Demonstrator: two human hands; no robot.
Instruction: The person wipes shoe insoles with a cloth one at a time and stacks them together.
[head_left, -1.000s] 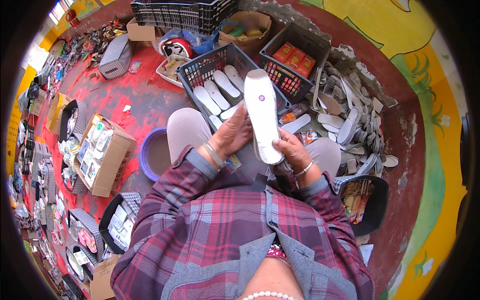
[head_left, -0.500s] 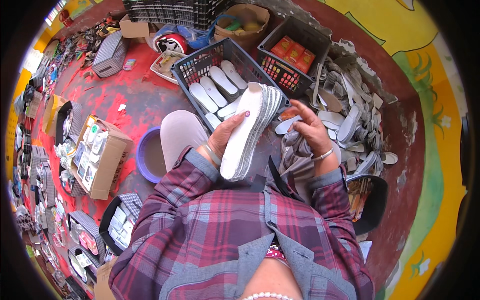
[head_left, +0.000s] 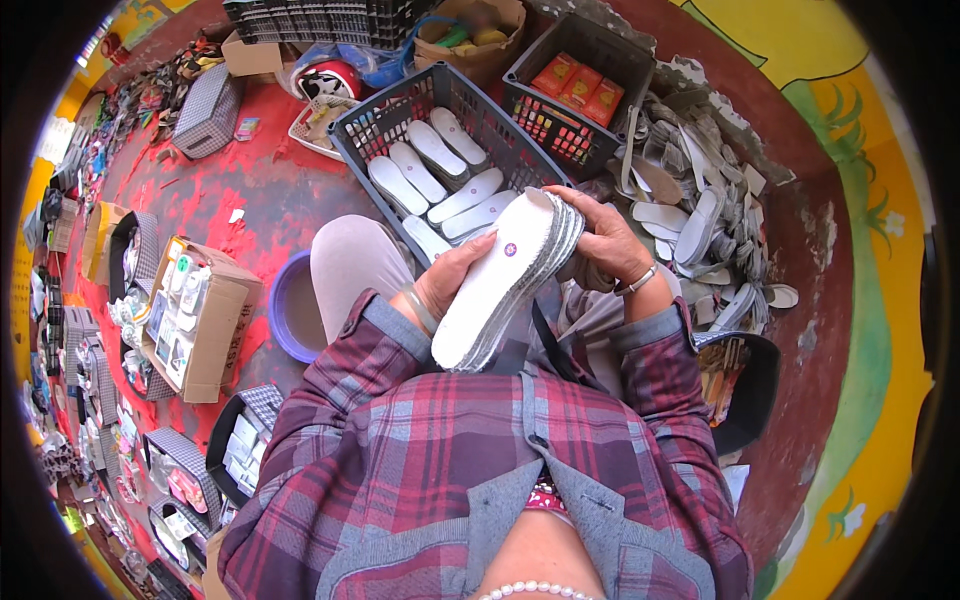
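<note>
A stack of white foam shoe insoles [head_left: 505,285] was gripped between both hands: left hand [head_left: 450,283] closed under its side, right hand [head_left: 603,238] curled over its toe end. Just beyond them, a dark plastic crate [head_left: 372,125] held loose white insoles [head_left: 440,175]; beside it, a smaller crate [head_left: 610,55] held orange packets [head_left: 578,85].

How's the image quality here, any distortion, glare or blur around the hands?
Head view: strong fisheye, straight edges bowing toward a black rim; even daylight, no glare; left hand, right hand and stack of white insoles sharp; things at the rim small and squeezed.
</note>
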